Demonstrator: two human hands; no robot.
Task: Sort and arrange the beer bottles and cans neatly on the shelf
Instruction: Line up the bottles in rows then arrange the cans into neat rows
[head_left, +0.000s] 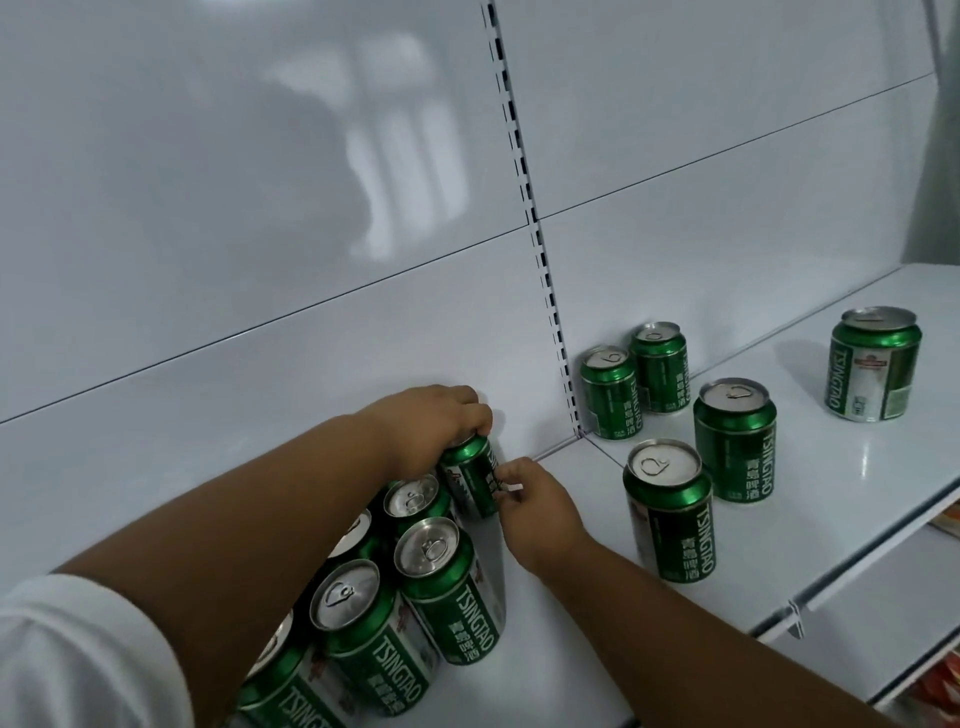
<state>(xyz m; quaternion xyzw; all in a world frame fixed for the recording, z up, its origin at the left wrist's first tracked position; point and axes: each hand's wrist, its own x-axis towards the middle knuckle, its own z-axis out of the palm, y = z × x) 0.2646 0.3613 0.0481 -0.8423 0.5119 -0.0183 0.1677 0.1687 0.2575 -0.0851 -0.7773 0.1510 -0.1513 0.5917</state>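
Green Tsingtao beer cans stand on a white shelf (571, 639). My left hand (426, 426) grips the top of one green can (470, 480) at the back wall, at the far end of a packed group. My right hand (535, 512) touches that can's side with its fingertips. Below my left forearm the grouped cans (447, 592) stand in tight rows, partly hidden by the arm. To the right, loose cans stand apart: one near the front (670, 514), one behind it (735, 441), two by the back wall (610, 392), and one far right (872, 364).
A slotted upright post (540, 249) splits the white back panel. The shelf's front edge (852, 571) runs diagonally at the right, with a lower shelf holding orange packages (943, 686) beneath it.
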